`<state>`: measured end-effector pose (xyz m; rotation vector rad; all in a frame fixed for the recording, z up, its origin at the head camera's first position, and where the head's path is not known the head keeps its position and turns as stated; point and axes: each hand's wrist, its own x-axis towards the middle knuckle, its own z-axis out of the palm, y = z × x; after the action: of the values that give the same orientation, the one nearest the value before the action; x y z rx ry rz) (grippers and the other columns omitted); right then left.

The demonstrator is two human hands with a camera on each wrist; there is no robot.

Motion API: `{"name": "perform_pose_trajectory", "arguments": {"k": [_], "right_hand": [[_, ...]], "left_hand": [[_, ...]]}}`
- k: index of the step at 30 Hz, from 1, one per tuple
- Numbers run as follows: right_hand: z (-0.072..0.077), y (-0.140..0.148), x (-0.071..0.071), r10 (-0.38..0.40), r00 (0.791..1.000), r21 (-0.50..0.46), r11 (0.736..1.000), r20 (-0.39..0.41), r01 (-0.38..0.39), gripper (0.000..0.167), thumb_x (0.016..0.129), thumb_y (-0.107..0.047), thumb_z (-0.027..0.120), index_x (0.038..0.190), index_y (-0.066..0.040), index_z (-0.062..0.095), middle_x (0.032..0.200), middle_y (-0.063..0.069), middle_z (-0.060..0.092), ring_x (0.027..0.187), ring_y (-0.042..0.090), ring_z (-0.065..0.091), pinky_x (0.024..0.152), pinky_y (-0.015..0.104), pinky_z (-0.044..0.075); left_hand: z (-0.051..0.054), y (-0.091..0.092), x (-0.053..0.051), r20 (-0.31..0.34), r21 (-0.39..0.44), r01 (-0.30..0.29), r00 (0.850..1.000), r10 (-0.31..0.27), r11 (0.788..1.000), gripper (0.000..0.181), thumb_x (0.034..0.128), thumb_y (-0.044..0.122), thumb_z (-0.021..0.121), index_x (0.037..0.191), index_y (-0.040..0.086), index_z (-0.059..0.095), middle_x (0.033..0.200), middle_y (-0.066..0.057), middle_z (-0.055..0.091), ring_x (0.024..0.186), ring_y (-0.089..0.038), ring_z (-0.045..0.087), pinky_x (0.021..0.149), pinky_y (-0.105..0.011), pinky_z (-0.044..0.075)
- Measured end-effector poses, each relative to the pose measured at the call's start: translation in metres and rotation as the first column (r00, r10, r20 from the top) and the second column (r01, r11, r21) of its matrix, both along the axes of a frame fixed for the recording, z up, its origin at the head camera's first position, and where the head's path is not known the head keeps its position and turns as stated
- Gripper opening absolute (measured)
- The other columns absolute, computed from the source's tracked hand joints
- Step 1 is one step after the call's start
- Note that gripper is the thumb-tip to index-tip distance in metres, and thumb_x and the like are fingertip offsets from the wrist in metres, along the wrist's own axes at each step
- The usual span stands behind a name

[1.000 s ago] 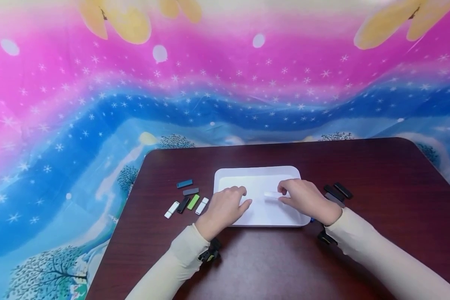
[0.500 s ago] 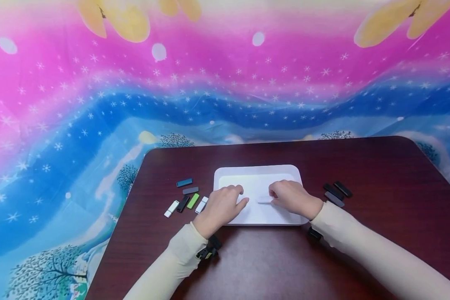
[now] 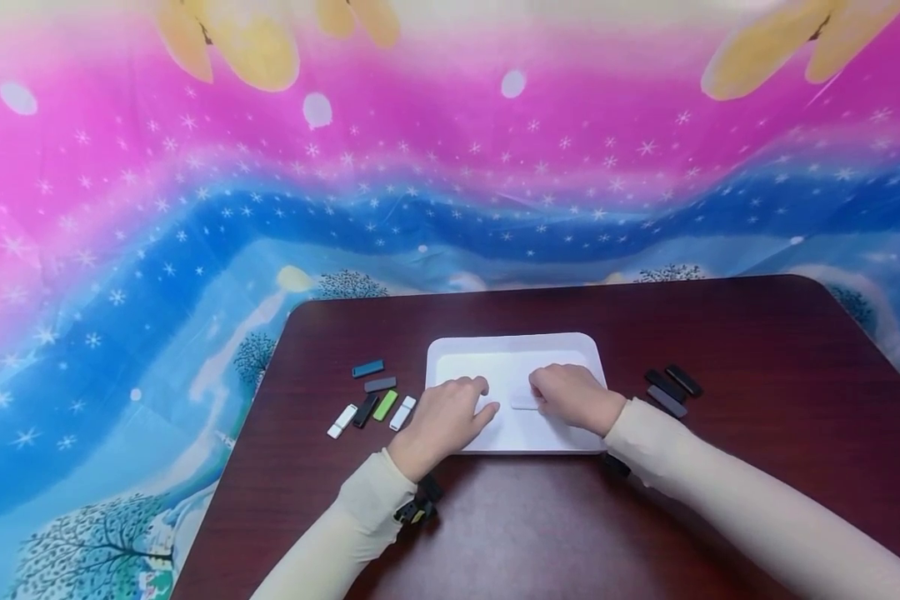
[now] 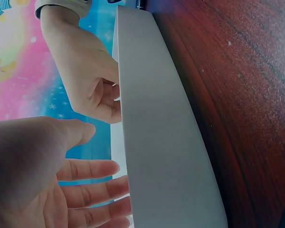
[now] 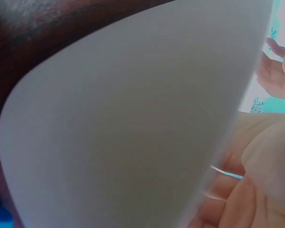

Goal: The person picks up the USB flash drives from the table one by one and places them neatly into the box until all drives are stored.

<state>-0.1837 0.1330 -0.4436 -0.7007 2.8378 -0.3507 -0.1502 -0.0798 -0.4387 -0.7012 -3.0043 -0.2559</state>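
Note:
My left hand (image 3: 444,421) hovers over the left part of a white tray (image 3: 510,343), its fingers relaxed and apart. The left wrist view shows that hand (image 4: 80,175) beside the tray's wall (image 4: 156,123), with nothing in its grasp. Low over the tray's right half, my right hand (image 3: 576,396) pinches a white USB stick (image 3: 523,402), one end of which sticks out to the left of the fingers. In the right wrist view the tray's side (image 5: 123,118) hides much of the right hand (image 5: 256,175), and the stick cannot be made out there.
Left of the tray lie several USB sticks, among them a green one (image 3: 385,406), a teal one (image 3: 367,368) and a white one (image 3: 342,422). Dark sticks (image 3: 666,386) lie to its right. A blue object (image 5: 0,217) shows at the right wrist view's corner.
My right hand has moved left and inward over the tray, carrying the white USB stick lower toward its middle. The left hand has hardly moved.

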Motion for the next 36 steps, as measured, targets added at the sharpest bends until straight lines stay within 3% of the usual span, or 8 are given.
{"name": "perform_pose_trajectory", "arguments": {"k": [8, 17, 29, 36], "right_hand": [[0.002, 0.005, 0.001, -0.029, 1.000, 0.021, 0.999, -0.003, 0.029, 0.020, 0.086, -0.025, 0.080, 0.090, -0.010, 0.067, 0.073, 0.000, 0.064, 0.062, 0.013, 0.049, 0.060, 0.030, 0.041], [0.012, 0.011, 0.005, -0.020, 0.998, -0.038, 0.999, -0.061, 0.018, 0.030, 0.090, -0.031, 0.075, 0.105, -0.005, 0.071, 0.084, 0.004, 0.072, 0.067, 0.012, 0.057, 0.062, 0.032, 0.048], [0.023, 0.014, 0.013, -0.050, 0.987, -0.085, 0.996, -0.153, 0.038, 0.026, 0.090, -0.036, 0.074, 0.098, -0.011, 0.073, 0.087, 0.001, 0.072, 0.072, 0.010, 0.061, 0.063, 0.031, 0.051], [0.029, 0.016, 0.022, -0.051, 0.988, -0.128, 0.991, -0.147, 0.032, 0.029, 0.090, -0.035, 0.076, 0.103, -0.010, 0.073, 0.088, 0.001, 0.072, 0.071, 0.009, 0.059, 0.064, 0.030, 0.052]], "left_hand": [[-0.001, 0.000, 0.000, 0.012, -0.008, -0.001, 1.000, 0.002, 1.000, 0.032, 0.0985, 0.044, 0.061, 0.109, 0.016, 0.071, 0.092, -0.001, 0.075, 0.076, -0.015, 0.069, 0.062, -0.032, 0.054], [0.000, -0.001, 0.001, 0.010, -0.001, -0.007, 1.000, 0.007, 1.000, 0.032, 0.0977, 0.045, 0.063, 0.109, 0.017, 0.071, 0.092, -0.001, 0.075, 0.074, -0.014, 0.068, 0.060, -0.031, 0.054], [0.011, -0.001, 0.006, 0.009, 0.031, -0.018, 1.000, 0.017, 0.999, 0.033, 0.0969, 0.045, 0.064, 0.111, 0.016, 0.071, 0.091, 0.000, 0.075, 0.069, -0.011, 0.064, 0.058, -0.028, 0.053], [0.017, -0.004, 0.011, -0.005, 0.044, -0.023, 1.000, 0.023, 0.999, 0.032, 0.0971, 0.045, 0.064, 0.112, 0.017, 0.071, 0.095, 0.000, 0.075, 0.075, -0.015, 0.068, 0.059, -0.031, 0.053]]}}
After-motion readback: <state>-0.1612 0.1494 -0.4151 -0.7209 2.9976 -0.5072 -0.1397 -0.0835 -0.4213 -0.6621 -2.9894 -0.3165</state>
